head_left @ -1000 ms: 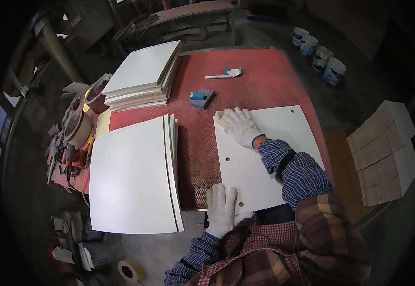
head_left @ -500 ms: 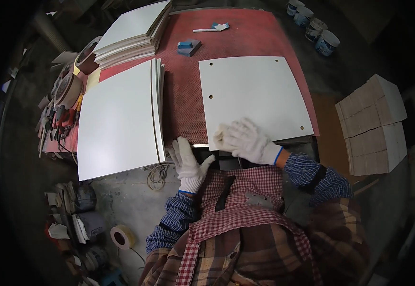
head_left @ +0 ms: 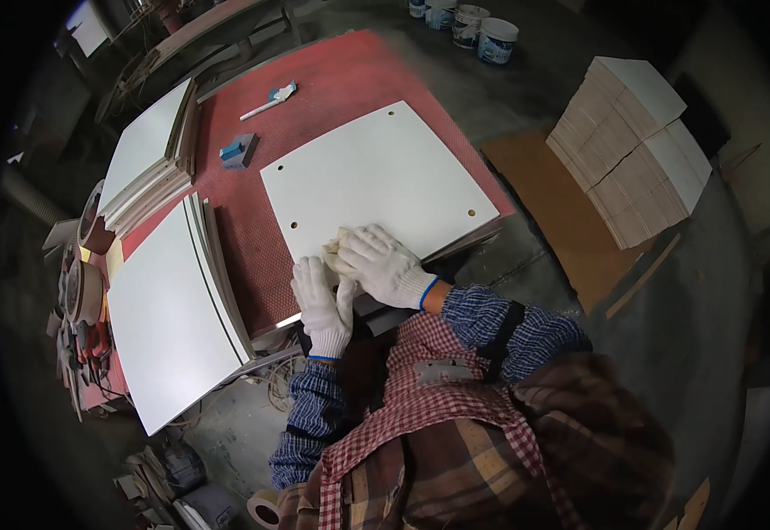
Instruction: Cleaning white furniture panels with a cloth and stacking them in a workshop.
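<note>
Right fingers (head_left: 370, 246) bent round cloth (head_left: 337, 253), at near edge of panel (head_left: 380, 177) | left fingers (head_left: 309, 276) straight, thumb spread, empty, by its near-left corner | panel reaches far and right across tabletop (head_left: 248, 265)

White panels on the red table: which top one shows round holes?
The rightmost panel, at the gloved right hand. Four holes show in it; the tops of the near-left stack and far-left stack show none.
</note>
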Demonstrator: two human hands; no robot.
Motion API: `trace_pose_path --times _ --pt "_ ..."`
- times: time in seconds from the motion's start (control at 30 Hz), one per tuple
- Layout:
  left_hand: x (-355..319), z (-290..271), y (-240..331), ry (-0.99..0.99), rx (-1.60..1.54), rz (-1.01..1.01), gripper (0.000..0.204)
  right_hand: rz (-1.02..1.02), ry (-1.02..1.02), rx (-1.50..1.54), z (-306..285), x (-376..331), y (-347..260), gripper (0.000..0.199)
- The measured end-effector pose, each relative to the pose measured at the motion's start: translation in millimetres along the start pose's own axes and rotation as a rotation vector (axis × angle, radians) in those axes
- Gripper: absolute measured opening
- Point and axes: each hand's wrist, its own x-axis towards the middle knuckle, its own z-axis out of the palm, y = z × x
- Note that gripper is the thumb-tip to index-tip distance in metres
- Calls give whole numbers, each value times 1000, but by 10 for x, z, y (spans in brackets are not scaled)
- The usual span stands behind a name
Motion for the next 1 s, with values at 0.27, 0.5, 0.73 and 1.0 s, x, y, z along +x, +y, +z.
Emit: trace_pose_path --times 0.27,0.5,0.73,1.0 --pt "136 78 -12 7 330 6 70 607 108 -168 -545 -670 1426 54" --pt "-98 7 68 11 254 82 60 476 -83 -28 -450 -893 398 54" --pt "131 24 28 117 326 142 61 678 -4 -199 -633 -708 1386 54" --pt "189 -43 -38 -21 250 57 64 548 -160 -15 -658 -590 1159 61"
